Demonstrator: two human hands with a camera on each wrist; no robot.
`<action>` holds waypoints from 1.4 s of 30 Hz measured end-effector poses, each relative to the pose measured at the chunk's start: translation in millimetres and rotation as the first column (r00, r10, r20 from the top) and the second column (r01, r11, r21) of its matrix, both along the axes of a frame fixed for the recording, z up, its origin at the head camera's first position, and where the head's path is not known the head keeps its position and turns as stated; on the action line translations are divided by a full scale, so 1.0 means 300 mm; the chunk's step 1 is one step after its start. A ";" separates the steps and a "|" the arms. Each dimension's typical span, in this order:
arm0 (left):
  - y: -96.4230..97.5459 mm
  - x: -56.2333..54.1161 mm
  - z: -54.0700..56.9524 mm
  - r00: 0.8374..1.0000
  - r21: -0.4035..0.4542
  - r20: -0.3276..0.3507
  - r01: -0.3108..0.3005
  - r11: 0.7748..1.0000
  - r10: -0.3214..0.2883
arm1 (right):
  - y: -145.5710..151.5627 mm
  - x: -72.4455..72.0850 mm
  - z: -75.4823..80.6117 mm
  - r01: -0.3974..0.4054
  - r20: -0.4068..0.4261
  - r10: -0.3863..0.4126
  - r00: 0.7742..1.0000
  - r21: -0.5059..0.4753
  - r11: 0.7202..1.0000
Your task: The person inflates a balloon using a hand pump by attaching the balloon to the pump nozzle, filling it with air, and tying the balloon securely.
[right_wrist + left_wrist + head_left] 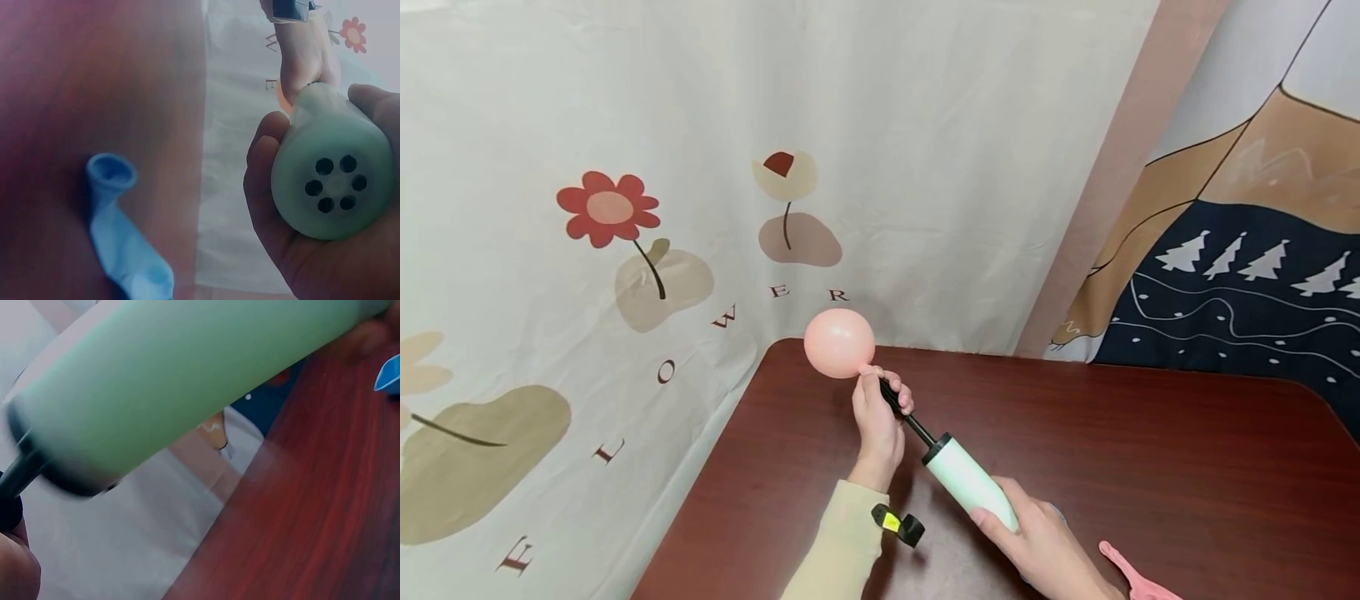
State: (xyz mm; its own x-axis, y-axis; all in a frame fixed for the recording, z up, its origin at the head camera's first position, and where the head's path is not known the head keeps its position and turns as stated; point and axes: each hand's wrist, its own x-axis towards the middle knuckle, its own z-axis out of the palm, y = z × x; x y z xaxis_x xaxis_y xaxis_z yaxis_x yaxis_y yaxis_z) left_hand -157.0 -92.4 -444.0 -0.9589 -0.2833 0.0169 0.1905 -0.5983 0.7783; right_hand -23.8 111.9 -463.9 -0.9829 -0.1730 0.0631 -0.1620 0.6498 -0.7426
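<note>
Left hand point(880, 417) pinches the pink balloon's point(839, 343) neck at the pump's black end; right hand point(1037, 533) grips the green pump point(970, 483).

Counter point(1150, 450): dark red wood grain. On it, limp pink balloon point(1137, 582), cut off at the head view's bottom edge, and limp blue balloon point(128, 244), mouth open. Behind: white curtain point(940, 167), printed flowers point(609, 208), letters point(725, 317) F-L-O-W-E-R. Right of it: navy-and-tan printed cloth point(1195, 292), white trees point(1265, 262).
</note>
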 end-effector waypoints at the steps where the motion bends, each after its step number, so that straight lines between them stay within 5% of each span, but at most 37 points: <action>1: -0.010 -0.004 0.001 1.000 0.001 0.001 -0.008 1.000 0.008 | 0.006 0.003 -0.001 -0.006 0.025 0.006 1.000 0.001 1.000; 18: -0.128 -0.026 0.001 0.995 0.091 0.005 -0.100 0.991 0.100 | 0.108 0.054 -0.037 -0.139 0.174 0.134 0.976 0.018 0.990; 26: -0.011 0.017 -0.007 0.999 0.018 -0.040 -0.007 1.000 0.008 | 0.067 0.026 -0.022 -0.047 0.159 0.034 0.987 0.083 0.995; 34: 0.100 0.086 -0.023 0.993 -0.060 -0.078 0.082 0.995 -0.087 | 0.007 -0.002 -0.005 0.005 0.026 -0.005 1.000 -0.029 1.000; 42: 0.089 0.096 -0.041 0.996 -0.066 -0.015 0.083 0.994 -0.084 | -0.017 -0.002 -0.016 -0.001 0.001 0.001 1.000 -0.060 0.998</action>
State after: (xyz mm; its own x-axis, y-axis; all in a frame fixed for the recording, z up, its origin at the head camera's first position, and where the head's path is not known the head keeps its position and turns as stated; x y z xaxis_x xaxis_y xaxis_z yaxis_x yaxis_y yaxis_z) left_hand -128.1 -65.6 -456.4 -0.9786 -0.1997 0.0500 0.1561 -0.5610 0.8130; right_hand -24.4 106.8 -468.6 -0.9828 -0.1702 0.0720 -0.1618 0.6040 -0.7804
